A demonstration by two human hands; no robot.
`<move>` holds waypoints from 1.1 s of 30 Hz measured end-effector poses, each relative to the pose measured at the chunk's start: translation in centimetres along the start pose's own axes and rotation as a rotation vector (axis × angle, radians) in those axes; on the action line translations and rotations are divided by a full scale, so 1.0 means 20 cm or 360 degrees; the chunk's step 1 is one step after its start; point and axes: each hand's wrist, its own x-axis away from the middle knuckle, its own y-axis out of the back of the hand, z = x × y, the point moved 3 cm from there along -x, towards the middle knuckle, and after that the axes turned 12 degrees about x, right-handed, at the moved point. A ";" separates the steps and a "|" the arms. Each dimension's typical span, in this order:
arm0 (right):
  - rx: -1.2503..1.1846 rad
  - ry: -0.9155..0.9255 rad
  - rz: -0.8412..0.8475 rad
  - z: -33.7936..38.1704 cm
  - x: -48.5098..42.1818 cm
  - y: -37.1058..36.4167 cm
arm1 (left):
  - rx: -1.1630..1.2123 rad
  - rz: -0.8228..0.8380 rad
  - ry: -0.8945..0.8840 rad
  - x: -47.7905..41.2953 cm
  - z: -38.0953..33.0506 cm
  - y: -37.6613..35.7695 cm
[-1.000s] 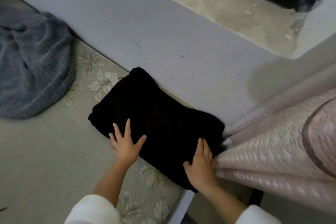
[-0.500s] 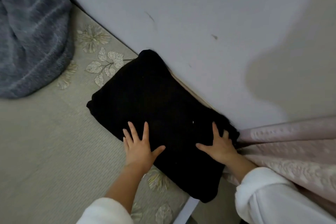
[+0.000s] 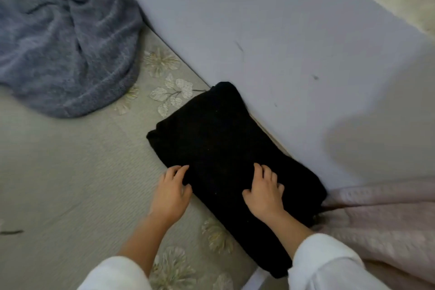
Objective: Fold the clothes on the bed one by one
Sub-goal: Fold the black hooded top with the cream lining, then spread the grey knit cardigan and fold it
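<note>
Hands on black garment (image 3: 223, 146): your left hand (image 3: 170, 192) curls round its edge, probably to tidy the fold. Your right hand (image 3: 264, 195) steadies it, fingers bent; grip unclear.

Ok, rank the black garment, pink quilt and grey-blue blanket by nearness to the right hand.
1. Black garment: directly under the right hand, touching it.
2. Pink quilt: just to the hand's right.
3. Grey-blue blanket: far off, upper left.

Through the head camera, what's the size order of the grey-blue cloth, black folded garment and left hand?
1. grey-blue cloth and black folded garment: too alike to rank; the cloth runs off frame.
2. left hand
</note>
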 end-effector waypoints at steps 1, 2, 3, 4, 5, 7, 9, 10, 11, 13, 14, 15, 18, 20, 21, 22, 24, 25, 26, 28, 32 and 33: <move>0.0020 0.0080 -0.0029 0.09 0.00 0.02 | -0.0005 -0.0073 0.0042 0.02 0.07 0.05; 0.0046 0.0164 -0.0061 0.17 0.00 0.04 | 0.0012 -0.0128 0.0127 0.04 0.15 0.10; 0.0078 0.0250 -0.0093 0.26 -0.01 0.06 | 0.0044 -0.0168 0.0230 0.06 0.23 0.14; 0.0118 0.0340 -0.0122 0.35 -0.02 0.08 | 0.0066 -0.0193 0.0328 0.08 0.33 0.19; 0.0166 0.0431 -0.0146 0.44 -0.02 0.10 | 0.0063 -0.0216 0.0406 0.09 0.41 0.24; 0.0256 0.0603 -0.0190 0.62 -0.04 0.11 | 0.0059 -0.0285 0.0516 0.12 0.58 0.35; 0.0329 0.0776 -0.0242 0.81 -0.06 0.12 | 0.0058 -0.0391 0.0589 0.14 0.74 0.45; 0.0362 0.0867 -0.0263 0.90 -0.08 0.11 | 0.0045 -0.0445 0.0615 0.14 0.82 0.49; 0.0397 0.0962 -0.0281 0.99 -0.09 0.11 | 0.0034 -0.0503 0.0635 0.15 0.91 0.53; 0.0468 0.1134 -0.0313 1.16 -0.14 0.09 | 0.0033 -0.0630 0.0695 0.15 1.09 0.59; 0.0502 0.1202 -0.0329 1.24 -0.16 0.08 | 0.0039 -0.0697 0.0735 0.14 1.17 0.62; 0.0528 0.1257 -0.0345 1.32 -0.20 0.07 | 0.0044 -0.0765 0.0775 0.13 1.25 0.64; 0.0565 0.1352 -0.0410 1.54 -0.32 0.03 | 0.0013 -0.0939 0.0774 0.11 1.39 0.65; 0.0588 0.1352 -0.0433 1.70 -0.42 0.01 | -0.0044 -0.1074 0.0704 0.12 1.43 0.62; 0.0587 0.1336 -0.0439 1.78 -0.48 0.01 | -0.0063 -0.1121 0.0687 0.13 1.44 0.61; 0.0576 0.1314 -0.0454 1.86 -0.54 0.01 | -0.0069 -0.1141 0.0684 0.12 1.45 0.60; 0.0535 0.1288 -0.0531 2.02 -0.65 0.03 | -0.0072 -0.1154 0.0694 0.12 1.47 0.60; 0.0504 0.1273 -0.0582 2.10 -0.69 0.04 | -0.0076 -0.1165 0.0700 0.12 1.47 0.60; 0.0488 0.1231 -0.0619 2.16 -0.74 0.06 | -0.0077 -0.1168 0.0701 0.12 1.47 0.60; 0.0499 0.1074 -0.0657 2.20 -0.82 0.11 | -0.0082 -0.1170 0.0684 0.10 1.43 0.59; 0.0322 0.0808 -0.0599 2.17 -0.91 0.23 | -0.0068 -0.1161 0.0592 0.09 1.29 0.55; 0.0282 0.0814 -0.0560 2.17 -0.92 0.23 | -0.0069 -0.1173 0.0569 0.08 1.27 0.54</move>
